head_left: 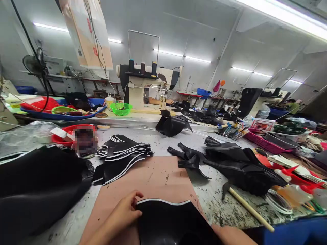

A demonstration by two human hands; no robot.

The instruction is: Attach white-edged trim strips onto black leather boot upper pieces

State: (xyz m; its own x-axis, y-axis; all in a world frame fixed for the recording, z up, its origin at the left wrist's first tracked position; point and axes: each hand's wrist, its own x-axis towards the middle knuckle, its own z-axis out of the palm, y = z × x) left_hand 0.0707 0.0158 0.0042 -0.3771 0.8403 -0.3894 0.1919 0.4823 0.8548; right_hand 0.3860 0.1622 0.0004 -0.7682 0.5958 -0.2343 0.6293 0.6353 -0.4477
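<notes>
My left hand (125,212) rests on the left edge of a black leather piece with a white trimmed rim (168,221); its fingers curl against that edge. The piece lies on a brown cardboard mat (153,180) at the table's near edge. Of my right arm only the forearm (230,236) shows at the bottom, with the hand out of the picture. A fanned stack of black pieces with white edges (122,154) lies just beyond the mat to the left.
Black leather parts (235,163) pile to the right, with a wooden-handled tool (247,209) and glue bottles (293,190). A black sheet (38,187) covers the left. A sewing machine (143,85), green bowl (121,109) and a seated person (155,97) are behind.
</notes>
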